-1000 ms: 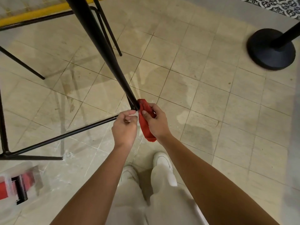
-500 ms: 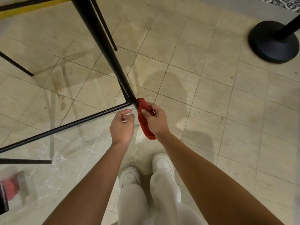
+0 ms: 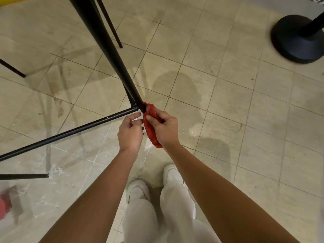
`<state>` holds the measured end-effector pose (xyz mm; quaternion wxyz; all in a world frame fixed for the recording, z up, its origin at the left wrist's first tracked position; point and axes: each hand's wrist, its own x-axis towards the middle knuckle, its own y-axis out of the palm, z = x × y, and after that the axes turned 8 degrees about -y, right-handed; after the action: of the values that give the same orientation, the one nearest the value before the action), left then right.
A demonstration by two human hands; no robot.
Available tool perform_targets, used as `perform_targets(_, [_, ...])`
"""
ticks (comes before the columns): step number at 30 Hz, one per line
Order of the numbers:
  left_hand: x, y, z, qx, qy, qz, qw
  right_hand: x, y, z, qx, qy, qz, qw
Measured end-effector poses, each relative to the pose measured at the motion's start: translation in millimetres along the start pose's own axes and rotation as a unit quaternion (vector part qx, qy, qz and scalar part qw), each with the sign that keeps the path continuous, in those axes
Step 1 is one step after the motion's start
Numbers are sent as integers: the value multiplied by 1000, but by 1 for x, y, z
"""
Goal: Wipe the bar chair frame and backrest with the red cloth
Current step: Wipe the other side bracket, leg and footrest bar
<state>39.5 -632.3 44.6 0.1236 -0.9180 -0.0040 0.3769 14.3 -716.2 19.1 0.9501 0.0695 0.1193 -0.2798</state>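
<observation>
The bar chair's black metal frame fills the upper left: a thick slanted leg (image 3: 105, 44) runs down to a joint where a thin crossbar (image 3: 70, 133) branches off to the left. My right hand (image 3: 164, 128) grips the red cloth (image 3: 150, 125), which is wrapped around the leg just below that joint. My left hand (image 3: 130, 133) is right beside it, fingers curled, thumb and forefinger pinched near the cloth's left edge; whether it holds the cloth is unclear. The backrest is out of view.
Beige tiled floor with damp patches lies all around. A black round post base (image 3: 296, 39) stands at the upper right. Other thin chair legs (image 3: 112, 27) reach the floor at upper left. My white shoes (image 3: 138, 190) are below. A blurred red object (image 3: 5, 202) sits at bottom left.
My left hand has let go of the frame joint and drawn back slightly beside the cloth. The right hand stays on the cloth at the leg. The view has shifted a little.
</observation>
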Motion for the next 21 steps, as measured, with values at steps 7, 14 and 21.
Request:
perform_targets(7, [12, 7, 8, -5, -11, 3, 1000, 13, -11, -23, -142, 58, 22, 988])
perform_targets(14, [20, 12, 11, -26, -20, 6, 999, 7, -15, -19, -56, 22, 24, 998])
perform_targets(21, [26, 16, 13, -44, -16, -9, 999, 12, -16, -24, -60, 20, 25, 998])
